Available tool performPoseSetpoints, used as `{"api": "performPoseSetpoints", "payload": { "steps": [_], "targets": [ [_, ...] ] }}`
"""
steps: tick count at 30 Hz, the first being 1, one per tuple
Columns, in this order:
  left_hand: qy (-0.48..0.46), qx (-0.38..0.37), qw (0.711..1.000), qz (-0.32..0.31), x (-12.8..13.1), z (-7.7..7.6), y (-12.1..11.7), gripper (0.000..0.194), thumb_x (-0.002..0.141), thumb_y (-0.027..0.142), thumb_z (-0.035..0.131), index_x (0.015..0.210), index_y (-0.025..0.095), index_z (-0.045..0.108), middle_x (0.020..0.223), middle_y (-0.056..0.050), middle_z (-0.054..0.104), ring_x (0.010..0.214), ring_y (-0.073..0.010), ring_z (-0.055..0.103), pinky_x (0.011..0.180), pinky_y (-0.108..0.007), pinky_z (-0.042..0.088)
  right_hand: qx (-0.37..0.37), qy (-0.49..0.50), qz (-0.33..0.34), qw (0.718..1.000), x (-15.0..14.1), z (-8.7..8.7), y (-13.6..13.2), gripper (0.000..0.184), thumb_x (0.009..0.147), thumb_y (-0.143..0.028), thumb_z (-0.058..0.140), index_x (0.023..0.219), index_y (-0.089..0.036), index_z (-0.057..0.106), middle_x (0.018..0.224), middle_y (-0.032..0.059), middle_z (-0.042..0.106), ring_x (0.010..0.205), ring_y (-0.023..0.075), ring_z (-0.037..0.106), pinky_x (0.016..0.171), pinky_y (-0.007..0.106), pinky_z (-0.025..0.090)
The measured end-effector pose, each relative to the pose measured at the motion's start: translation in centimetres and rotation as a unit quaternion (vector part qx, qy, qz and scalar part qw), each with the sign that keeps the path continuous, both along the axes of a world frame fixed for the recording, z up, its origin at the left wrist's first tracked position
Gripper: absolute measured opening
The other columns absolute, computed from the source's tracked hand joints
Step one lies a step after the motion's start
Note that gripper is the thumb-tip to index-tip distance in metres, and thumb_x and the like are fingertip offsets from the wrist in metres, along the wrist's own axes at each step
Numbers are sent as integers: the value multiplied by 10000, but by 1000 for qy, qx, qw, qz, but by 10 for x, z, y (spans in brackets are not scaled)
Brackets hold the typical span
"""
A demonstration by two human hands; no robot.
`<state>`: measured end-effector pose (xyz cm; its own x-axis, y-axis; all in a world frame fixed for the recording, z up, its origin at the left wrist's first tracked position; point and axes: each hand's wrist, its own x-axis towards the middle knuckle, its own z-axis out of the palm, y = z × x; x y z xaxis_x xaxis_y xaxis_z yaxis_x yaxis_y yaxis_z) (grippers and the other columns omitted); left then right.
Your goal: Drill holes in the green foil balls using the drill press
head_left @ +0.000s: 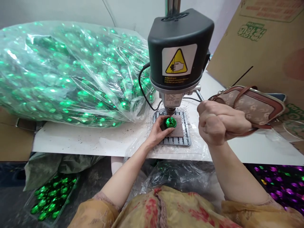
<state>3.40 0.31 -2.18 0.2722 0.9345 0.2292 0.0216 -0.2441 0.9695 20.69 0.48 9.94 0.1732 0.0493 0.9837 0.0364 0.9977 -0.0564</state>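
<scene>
Between the thumb and fingers of my left hand [159, 130] is a shiny green faceted ornament [171, 123], held on a flat brownish board [178, 126]. The board lies on the slotted metal base [187, 139] of a small drill press [180, 47]. Directly above the ornament is the drill chuck [171, 111], its bit at the ornament's top; whether it has gone in I cannot tell. My right hand [217, 122] is closed in a fist at the end of the press's feed lever [199, 94]; the gripped end is hidden inside it.
A large clear bag [78, 76] of green ornaments fills the table's left side. Behind my right hand lies a patterned purse [258, 106], with a cardboard box [266, 41] beyond. Below the white table [95, 142] are green ornaments [51, 196] at left and purple ones [282, 186] at right.
</scene>
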Motion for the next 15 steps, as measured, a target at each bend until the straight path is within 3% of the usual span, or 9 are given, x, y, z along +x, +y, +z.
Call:
{"api": "performPoseSetpoints", "payload": {
  "steps": [4,7,9,11,15],
  "targets": [
    [2,-1,1000,6,2,-1,2,566,769,420,835,1210,193,560,1227,-106,665,1154,-236,638,1020,-384,496,-122,34,4,992,-6,28,-10,542,890,-281,597,464,-182,277,431,-37,332,383,72,353,426,295,227],
    [26,35,997,61,2,3,-6,527,775,403,828,1193,201,578,1174,-94,680,1093,-224,661,972,-378,527,-172,102,10,980,-12,53,-9,496,866,-209,641,452,-181,369,410,-59,293,353,51,303,408,279,171],
    [71,94,985,128,-1,6,-20,456,789,383,813,1148,203,596,1116,-83,682,1049,-215,667,928,-370,544,-152,131,10,980,-14,62,-3,504,871,-201,640,444,-183,375,396,-72,239,343,43,294,399,265,167],
    [120,177,965,154,-10,6,-42,393,803,357,791,1110,202,602,1063,-73,678,1016,-209,672,873,-358,563,-129,126,13,983,-14,64,3,593,878,-276,652,422,-181,285,407,-72,221,348,29,326,398,243,192],
    [190,378,901,92,-48,-19,-100,432,805,323,776,1179,211,589,1041,-67,680,931,-186,690,721,-294,592,-116,104,22,987,-11,60,8,710,855,-395,675,463,-158,132,438,-67,266,377,-13,375,417,206,205]
  ]
}}
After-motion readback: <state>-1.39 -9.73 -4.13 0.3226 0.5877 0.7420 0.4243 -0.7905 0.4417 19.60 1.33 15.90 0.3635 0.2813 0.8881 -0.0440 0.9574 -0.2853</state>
